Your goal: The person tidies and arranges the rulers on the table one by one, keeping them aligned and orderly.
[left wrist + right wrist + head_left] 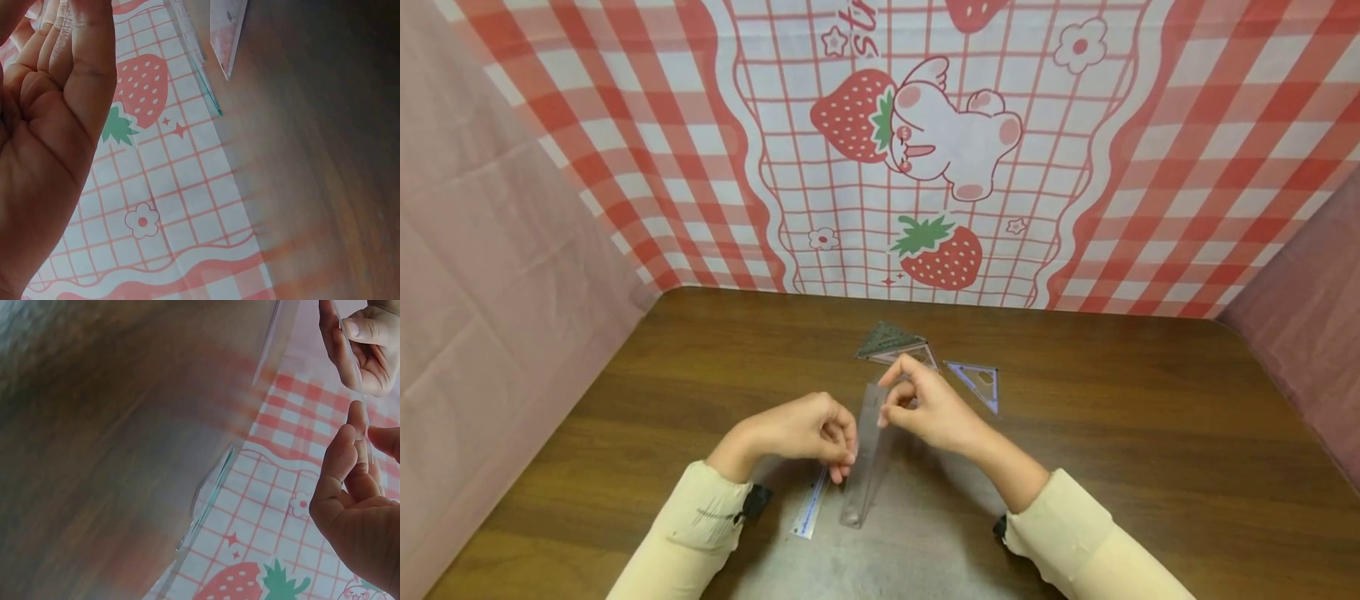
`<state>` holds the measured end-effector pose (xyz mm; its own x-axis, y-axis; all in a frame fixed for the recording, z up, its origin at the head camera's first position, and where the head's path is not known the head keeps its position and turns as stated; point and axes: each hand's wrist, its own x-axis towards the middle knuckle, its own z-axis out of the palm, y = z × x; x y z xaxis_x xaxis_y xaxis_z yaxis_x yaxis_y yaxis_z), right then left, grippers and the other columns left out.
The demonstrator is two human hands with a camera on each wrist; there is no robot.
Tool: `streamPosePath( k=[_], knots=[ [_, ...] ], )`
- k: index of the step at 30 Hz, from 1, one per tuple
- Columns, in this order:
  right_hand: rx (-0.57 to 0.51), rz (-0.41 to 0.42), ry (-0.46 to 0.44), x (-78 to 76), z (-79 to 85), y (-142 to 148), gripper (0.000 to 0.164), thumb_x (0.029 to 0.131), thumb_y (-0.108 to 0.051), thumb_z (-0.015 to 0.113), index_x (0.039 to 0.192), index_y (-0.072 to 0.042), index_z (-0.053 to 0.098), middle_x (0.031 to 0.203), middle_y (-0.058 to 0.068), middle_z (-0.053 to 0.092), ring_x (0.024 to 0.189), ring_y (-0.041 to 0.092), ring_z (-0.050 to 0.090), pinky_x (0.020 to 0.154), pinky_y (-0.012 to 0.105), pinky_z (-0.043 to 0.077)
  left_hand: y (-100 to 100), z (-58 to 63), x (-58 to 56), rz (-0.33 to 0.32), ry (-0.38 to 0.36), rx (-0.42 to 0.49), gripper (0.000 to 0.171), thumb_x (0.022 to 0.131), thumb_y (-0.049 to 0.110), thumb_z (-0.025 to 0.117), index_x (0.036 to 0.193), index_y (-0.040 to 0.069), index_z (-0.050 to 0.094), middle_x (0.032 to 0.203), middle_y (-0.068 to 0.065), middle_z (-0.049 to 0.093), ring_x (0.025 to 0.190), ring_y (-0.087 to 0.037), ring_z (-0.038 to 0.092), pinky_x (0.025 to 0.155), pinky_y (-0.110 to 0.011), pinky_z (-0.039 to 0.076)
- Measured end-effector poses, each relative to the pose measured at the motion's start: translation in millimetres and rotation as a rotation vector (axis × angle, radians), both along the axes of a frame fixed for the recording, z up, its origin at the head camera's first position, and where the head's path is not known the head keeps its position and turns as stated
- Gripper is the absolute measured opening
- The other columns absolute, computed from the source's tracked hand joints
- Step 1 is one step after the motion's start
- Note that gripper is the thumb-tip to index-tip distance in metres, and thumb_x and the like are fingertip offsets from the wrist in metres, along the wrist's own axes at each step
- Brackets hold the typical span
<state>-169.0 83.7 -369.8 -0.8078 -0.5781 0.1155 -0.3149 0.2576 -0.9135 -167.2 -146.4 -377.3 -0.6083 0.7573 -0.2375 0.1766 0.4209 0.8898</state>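
Note:
A clear plastic ruler (867, 467) is held tilted up above the table, its upper end away from the person. My right hand (936, 412) pinches its far end between thumb and fingers. My left hand (812, 429) pinches the ruler by its left edge, nearer the middle. Edge-on in the right wrist view, the ruler runs between the thumb and fingers of both the left hand (372, 353) and the right hand (359, 519). The left wrist view shows the left palm (50, 144), with the fingertips mostly cut off.
Below the left hand lies another clear ruler with a blue stripe (808, 508). Beyond the hands are a dark set square (887, 337), a pinkish set square (898, 356) partly under it, and a blue-edged set square (990, 387). A strawberry-print cloth (940, 150) hangs behind the wooden table (1150, 433).

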Motion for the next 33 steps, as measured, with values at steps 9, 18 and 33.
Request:
streamPosePath(
  k=[9, 18, 33],
  knots=[
    [-0.011, 0.025, -0.032, 0.7, -4.2, -6, 0.026, 0.087, 0.011, 0.055, 0.111, 0.005, 0.047, 0.078, 0.018, 0.069, 0.076, 0.022, 0.069, 0.070, 0.023, 0.053, -4, -2.9, 4.8, 0.011, -0.007, -0.032, 0.017, 0.087, -0.009, 0.053, 0.082, 0.000, 0.068, 0.073, -0.009, 0.073, 0.065, -0.019, 0.072, 0.062, -0.033, 0.058],
    [0.013, 0.048, -0.039, -0.6, -8.2, -9, 0.025, 0.088, 0.011, 0.054, 0.111, 0.005, 0.047, 0.076, 0.017, 0.068, 0.078, 0.028, 0.069, 0.070, 0.022, 0.052, -7, -6.5, 6.4, 0.010, 0.003, -0.047, 0.015, 0.087, -0.008, 0.057, 0.082, 0.000, 0.068, 0.073, -0.010, 0.073, 0.064, -0.018, 0.072, 0.058, -0.027, 0.054],
    [0.127, 0.015, -0.045, -7.0, -19.3, -12, 0.027, 0.086, 0.011, 0.059, 0.112, 0.007, 0.053, 0.076, 0.015, 0.068, 0.071, 0.027, 0.065, 0.057, 0.020, 0.045, -9, -8.7, 9.6, 0.015, 0.017, -0.034, 0.007, 0.088, -0.001, 0.070, 0.082, -0.003, 0.066, 0.070, -0.015, 0.072, 0.060, -0.016, 0.069, 0.064, -0.038, 0.060]
  ],
)
